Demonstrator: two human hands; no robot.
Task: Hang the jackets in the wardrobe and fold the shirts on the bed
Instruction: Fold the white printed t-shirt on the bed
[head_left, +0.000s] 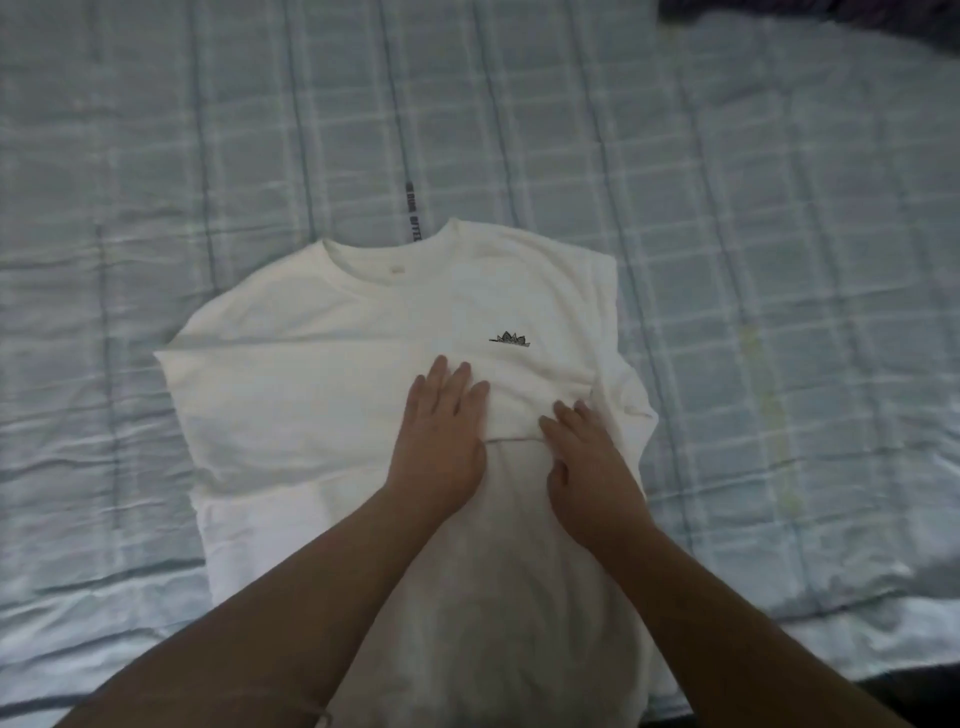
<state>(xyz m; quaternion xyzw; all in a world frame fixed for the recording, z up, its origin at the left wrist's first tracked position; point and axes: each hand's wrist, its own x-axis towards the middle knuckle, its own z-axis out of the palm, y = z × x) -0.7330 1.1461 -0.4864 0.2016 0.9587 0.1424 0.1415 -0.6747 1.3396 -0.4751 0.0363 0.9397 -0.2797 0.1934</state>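
A white shirt (322, 374) with a small dark chest logo lies face up on the bed, collar away from me. Both of its sleeves lie folded inward across the chest. My left hand (441, 436) presses flat on the middle of the shirt, fingers straight, over the end of the folded sleeve. My right hand (582, 457) rests beside it on the right, fingers spread on the cloth at the sleeve's hem. Neither hand grips the fabric. The shirt's lower part runs under my forearms toward the bed's near edge.
The bed (753, 260) has a pale blue checked cover that spreads all round the shirt. A dark printed strap (415, 213) lies just beyond the collar. Dark cloth (883, 21) shows at the far right corner. The bed's near edge is at the bottom right.
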